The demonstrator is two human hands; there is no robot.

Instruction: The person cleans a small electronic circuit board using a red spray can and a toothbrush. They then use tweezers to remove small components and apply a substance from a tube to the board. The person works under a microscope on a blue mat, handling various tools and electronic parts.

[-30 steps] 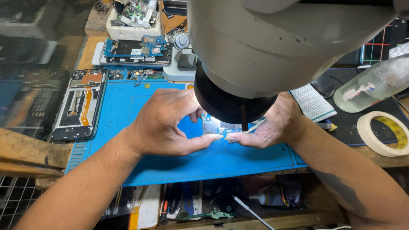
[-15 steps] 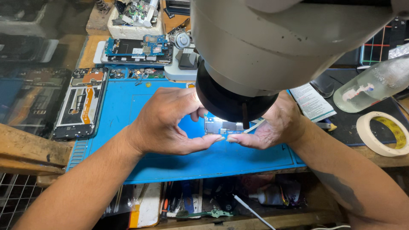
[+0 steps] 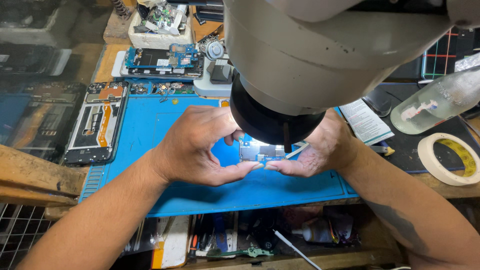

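A small circuit board (image 3: 260, 151) lies lit on the blue work mat (image 3: 150, 125), right under the big grey microscope head (image 3: 310, 60). My left hand (image 3: 200, 147) curls around the board's left side, thumb and fingers pinching its edge. My right hand (image 3: 320, 150) holds the board's right side, thumb tip meeting the left thumb below it. A thin white tool or wire (image 3: 299, 150) pokes out by my right fingers. The microscope's black lens ring hides the board's far part and some fingertips.
An opened phone frame (image 3: 95, 125) lies at the mat's left. Another circuit board (image 3: 162, 57) and a box of parts (image 3: 160, 22) sit at the back. A clear bottle (image 3: 435, 102), tape roll (image 3: 450, 157) and a paper leaflet (image 3: 366, 120) are on the right. Tools fill a shelf (image 3: 225, 240) below.
Both hands stay on the board; they have shifted only slightly under the microscope.
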